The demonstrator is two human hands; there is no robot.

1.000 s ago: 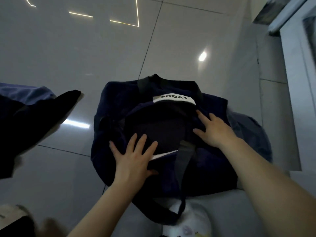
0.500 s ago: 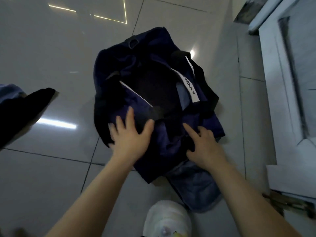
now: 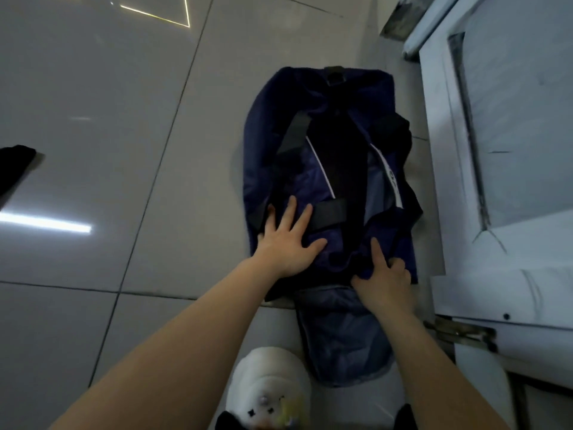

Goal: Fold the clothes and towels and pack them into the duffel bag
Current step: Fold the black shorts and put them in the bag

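Head view: looking down on a glossy grey tiled floor (image 3: 93, 88), catching bright streaks of reflected light. Lying along the tiles just beside a white door frame (image 3: 440, 181) — a navy duffel bag (image 3: 279, 156), opened at the top and showing a dark interior, black straps crossing its left side. Pressing flat on the near left part of the bag, the left hand (image 3: 288, 243), fingers straight and spread, gripping nothing. Pinching the bag's near edge, the right hand (image 3: 384, 274), fingers curled into the fabric with the forefinger pointing forward. Spreading out from under the near end, a blue-grey piece of cloth (image 3: 341, 336). Sitting at the bottom edge, a white plush slipper (image 3: 269, 386). Showing at the far left — a dark garment (image 3: 12, 169).
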